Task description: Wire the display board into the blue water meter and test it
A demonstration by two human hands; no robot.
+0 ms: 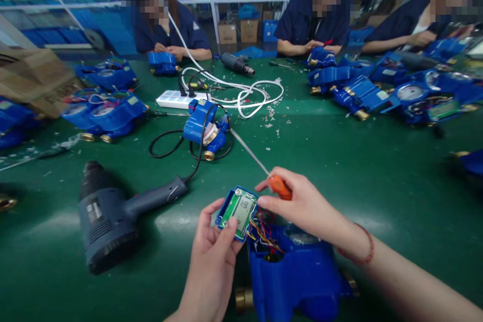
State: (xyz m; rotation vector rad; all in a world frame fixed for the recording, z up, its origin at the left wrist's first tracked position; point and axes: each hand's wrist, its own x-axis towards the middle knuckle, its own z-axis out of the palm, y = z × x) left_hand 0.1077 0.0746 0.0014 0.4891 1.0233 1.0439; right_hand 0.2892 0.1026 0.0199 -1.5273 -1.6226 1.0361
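Note:
My left hand grips a green circuit board with a small display, set in a blue frame, thumb across its lower edge. Coloured wires run from the board into an opened blue water meter with brass ends, which lies just below my hands. In my right hand is a screwdriver with an orange handle. Its long shaft points up and away to the left, toward another blue meter. The right fingertips are close to the board's upper right corner; whether they touch it I cannot tell.
A heat gun lies at left, its black cable running past the middle meter. Behind it are a white power strip, looped white cable and a second heat gun. More meters crowd both sides. Several co-workers sit opposite.

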